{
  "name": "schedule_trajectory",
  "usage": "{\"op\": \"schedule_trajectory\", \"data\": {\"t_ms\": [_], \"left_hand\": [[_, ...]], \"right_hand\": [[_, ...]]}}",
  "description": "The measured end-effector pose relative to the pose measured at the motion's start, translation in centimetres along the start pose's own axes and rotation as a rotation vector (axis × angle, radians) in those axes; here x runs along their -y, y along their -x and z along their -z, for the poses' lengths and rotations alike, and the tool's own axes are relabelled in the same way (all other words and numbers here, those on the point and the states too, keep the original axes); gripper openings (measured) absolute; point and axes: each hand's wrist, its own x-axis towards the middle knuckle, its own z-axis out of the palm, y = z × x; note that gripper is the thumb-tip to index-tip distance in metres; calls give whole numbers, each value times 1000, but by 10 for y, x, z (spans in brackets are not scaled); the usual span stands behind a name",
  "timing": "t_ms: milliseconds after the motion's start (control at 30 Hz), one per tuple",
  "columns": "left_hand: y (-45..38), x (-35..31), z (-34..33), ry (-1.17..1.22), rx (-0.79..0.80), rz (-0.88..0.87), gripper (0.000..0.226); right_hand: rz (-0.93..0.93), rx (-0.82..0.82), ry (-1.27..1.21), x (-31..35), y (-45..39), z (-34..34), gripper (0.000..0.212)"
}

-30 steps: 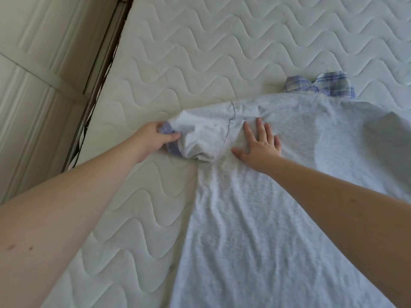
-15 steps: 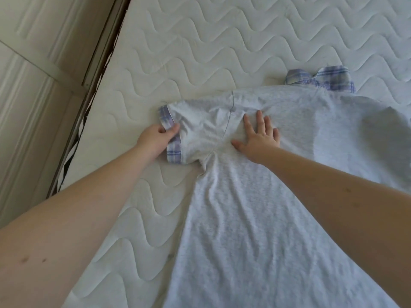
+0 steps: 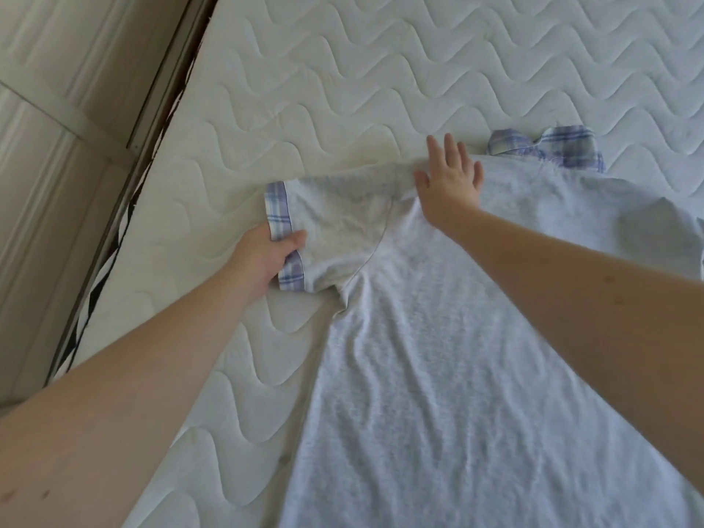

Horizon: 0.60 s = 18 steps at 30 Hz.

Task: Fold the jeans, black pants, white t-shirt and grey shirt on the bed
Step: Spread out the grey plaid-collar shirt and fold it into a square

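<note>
Here: one grey shirt (image 3: pixel 457 356) on bed (image 3: pixel 343 89); left hand (image 3: pixel 266 257) pinches sleeve cuff (image 3: pixel 282 230), right hand (image 3: pixel 449 181) flat, fingers spread.

A light heather-grey short-sleeved knit shirt (image 3: pixel 438 375) lies spread flat, back side up, on the white quilted bed (image 3: pixel 343 89), its body running from the near edge of the view up to the shoulders, with soft lengthwise wrinkles. Its collar (image 3: pixel 548 150) is blue-and-lilac plaid and pokes out past the top edge of the shoulders. One short sleeve (image 3: pixel 335 230) is stretched out sideways and nearly flat, ending in a matching plaid cuff (image 3: pixel 280 213) that is slightly bent midway along its length.
</note>
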Motion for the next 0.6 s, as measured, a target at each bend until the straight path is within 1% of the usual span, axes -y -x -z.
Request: {"op": "schedule_trajectory", "data": {"t_ms": [33, 100, 167, 233, 267, 300, 333, 367, 467, 533, 567, 600], "left_hand": [[-1, 0, 2, -54, -18, -36, 21], [0, -6, 5, -214, -102, -124, 20], [0, -17, 5, -396, -241, -212, 29], [-3, -29, 0, -532, -417, -348, 44], [-4, -37, -5, -592, -470, -437, 47], [-7, -45, -13, -638, -482, -518, 47], [-11, -55, -23, -672, -450, -583, 46], [-16, -65, -35, -702, -382, -637, 45], [-35, -93, -84, -879, -111, -756, 51], [-50, -108, -118, -1038, 49, -738, 55], [-57, -115, -132, -1106, 119, -683, 56], [-63, -122, -144, -1156, 181, -607, 56]], "right_hand": [[-24, 29, 34, -4, -10, 7, 57], [-80, 87, 66, -14, -27, 20, 57], [-101, 115, 98, -28, -34, 31, 53], [-62, 100, 128, -44, -37, 39, 47], [-33, 78, 137, -52, -39, 43, 46], [-11, 61, 146, -59, -41, 47, 45], [-7, 55, 155, -64, -43, 50, 46], [-24, 62, 160, -70, -46, 54, 47], [-97, 95, 178, -80, -56, 67, 45], [-124, 146, 212, -84, -62, 77, 36], [-139, 187, 228, -86, -64, 81, 36], [-134, 222, 260, -90, -65, 84, 41]]}}
